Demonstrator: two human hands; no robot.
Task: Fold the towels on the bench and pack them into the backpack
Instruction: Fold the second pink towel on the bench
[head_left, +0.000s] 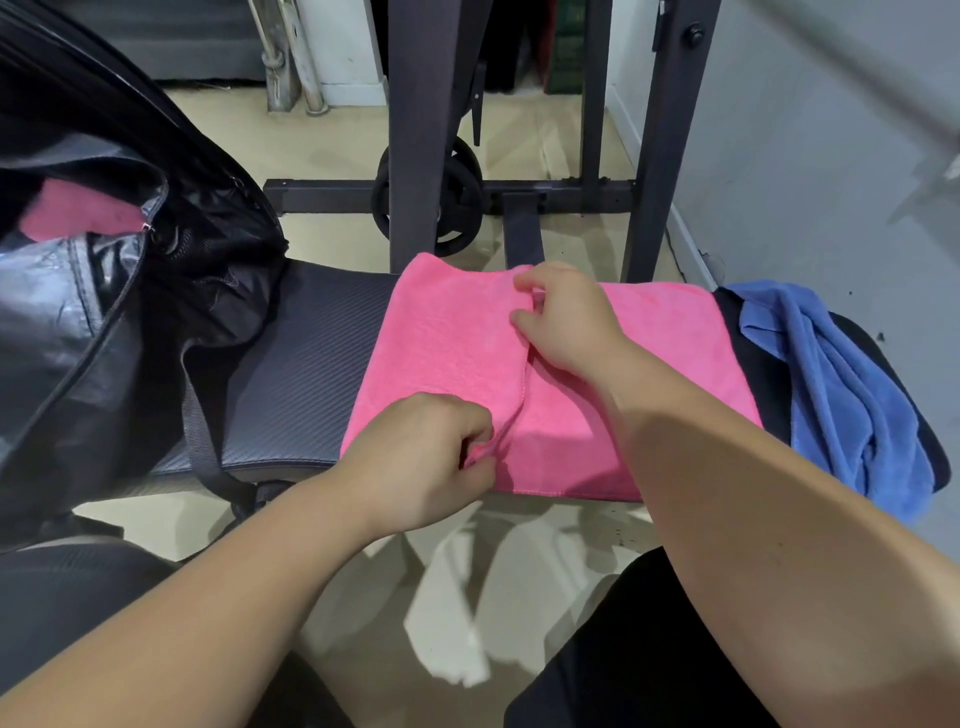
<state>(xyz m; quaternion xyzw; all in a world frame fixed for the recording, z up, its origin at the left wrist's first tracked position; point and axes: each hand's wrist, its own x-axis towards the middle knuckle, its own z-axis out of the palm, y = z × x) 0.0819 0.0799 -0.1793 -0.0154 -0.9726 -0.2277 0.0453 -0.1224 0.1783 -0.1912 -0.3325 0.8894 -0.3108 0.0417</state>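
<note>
Left hand (431, 457): fingers curled, pinching the near end of a hemmed edge of the pink terry towel (457, 343).
Right hand (566, 322): thumb and forefinger pinching the far end of the same edge, other fingers bent.
Pink terry towel: lies flat across the black padded bench (311, 353), its left part folded over the right; the pinched edge runs across its middle.
Blue crumpled towel (831, 389): on the right end of the bench, just beside the pink one, partly hanging over the near side.
Black glossy backpack (104, 338): stands on the left end of the bench, unzipped and open; a pink cloth (78, 213) shows inside.
Dark metal rack frame (415, 130): behind the bench, with a black weight plate (457, 202) at its foot.
</note>
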